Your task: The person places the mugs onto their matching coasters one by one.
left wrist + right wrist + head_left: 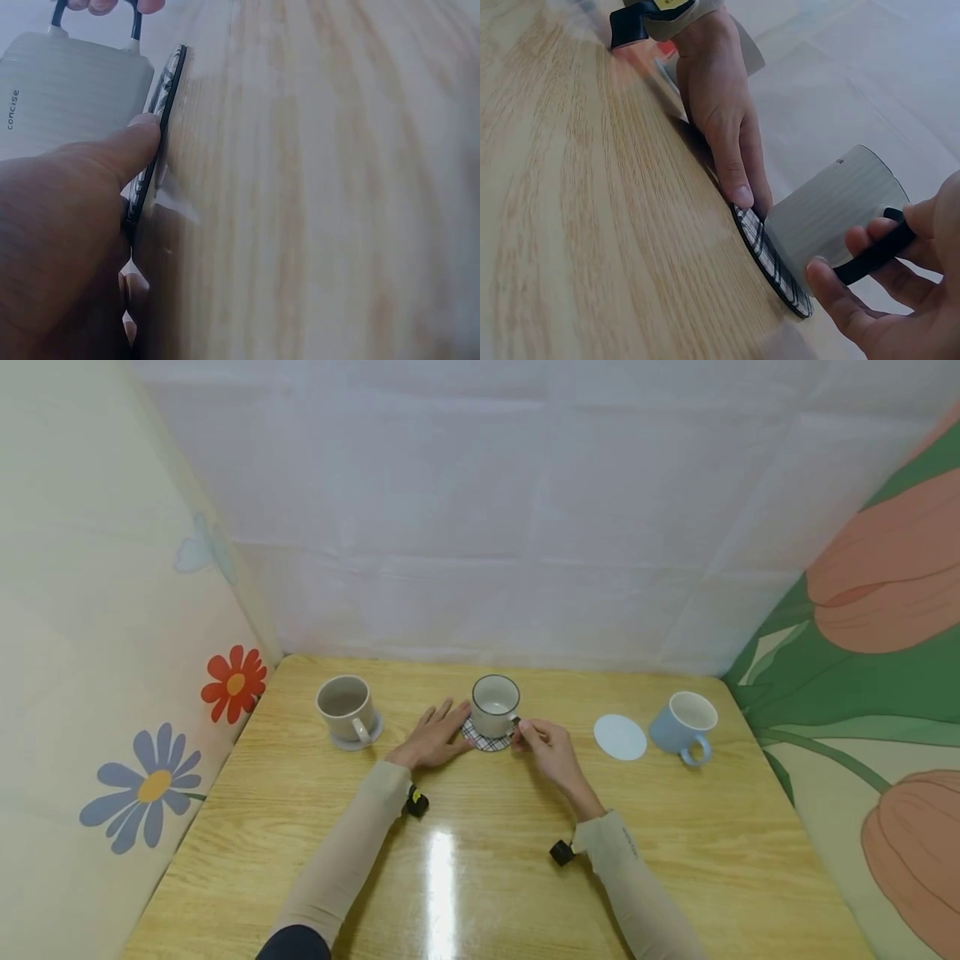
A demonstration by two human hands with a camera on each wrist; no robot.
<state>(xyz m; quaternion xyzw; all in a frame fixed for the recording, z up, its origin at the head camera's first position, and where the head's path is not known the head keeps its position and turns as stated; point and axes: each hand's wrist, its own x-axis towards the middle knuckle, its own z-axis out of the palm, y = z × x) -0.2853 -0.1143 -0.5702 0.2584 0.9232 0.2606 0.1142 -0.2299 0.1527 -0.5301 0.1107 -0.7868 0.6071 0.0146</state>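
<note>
Take the white mug as the centre of your clock, with 12 o'clock facing away from you. It stands upright at mid-table, its base apparently meeting the plaid coaster beneath it. Your right hand, at 4 o'clock, pinches the black handle between thumb and fingers. That narrow hold leaves the mug's opening free, probably because the handle lets you guide the mug without covering its rim.

Your left hand, at about 8 o'clock, lies low over the wooden table, long fingers straight and thumb apart from them. The thumb rests on the coaster's edge, which likely keeps the coaster from sliding under the mug; whether your fingertips also touch the mug's side, you cannot tell from here.

At 9 o'clock, well apart, a grey mug stands on a grey coaster, its handle turned to 5 o'clock. At 3 o'clock a pale round coaster lies flat and bare, with a blue mug just beyond it on the wood, handle also near 5 o'clock, seemingly turned your way for an easy reach.
</note>
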